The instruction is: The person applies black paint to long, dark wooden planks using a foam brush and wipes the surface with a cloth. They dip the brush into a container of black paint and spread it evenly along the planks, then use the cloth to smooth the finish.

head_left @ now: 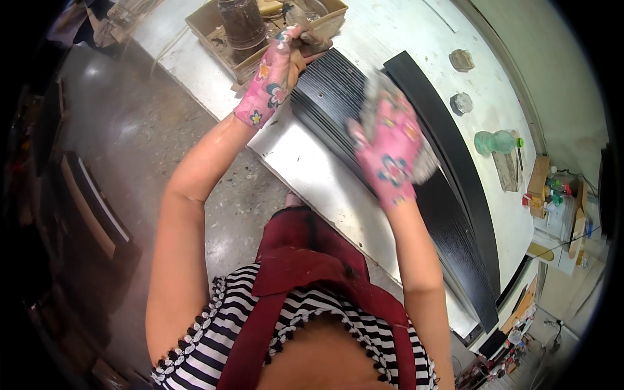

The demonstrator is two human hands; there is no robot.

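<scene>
A long black board with fine grooves lies slantwise across the white tabletop. My right hand, in a pink floral glove, presses a greyish-white rag onto it; hand and rag are blurred by motion. At the board's far left end is my left hand, in a matching glove. Its fingers bend beside a brownish, stained, cloth-like piece, and what they grip is partly hidden. A second black piece, curved along its outer edge, lies alongside the board on the right.
A shallow tray with a dark brown jar stands at the far left table edge. On the right are two small lumps, a green plastic bottle and a greyish block. The table's near edge runs in front of me.
</scene>
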